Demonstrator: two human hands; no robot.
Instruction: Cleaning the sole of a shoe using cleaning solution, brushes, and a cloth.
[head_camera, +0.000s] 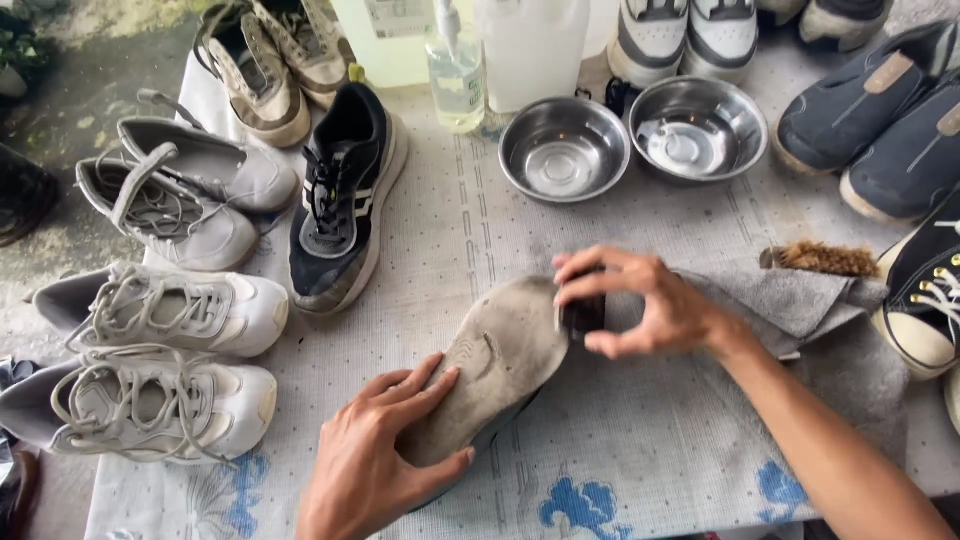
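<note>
A worn grey insole (500, 365) lies flat on the cloth-covered table (640, 450), toe toward me. My left hand (375, 460) presses down on its near end, thumb along the edge. My right hand (640, 305) grips a small dark brush (583, 313) and holds it against the insole's far end. A single dark blue sneaker (340, 200) stands just beyond the insole to the left.
Two steel bowls (565, 150) (697, 127) sit at the back with a spray bottle (455, 70) and plastic jugs. White sneakers (150, 400) line the left edge, dark shoes (870, 100) the right. A grey cloth (790, 300) and a brown bristle brush (825, 260) lie to the right.
</note>
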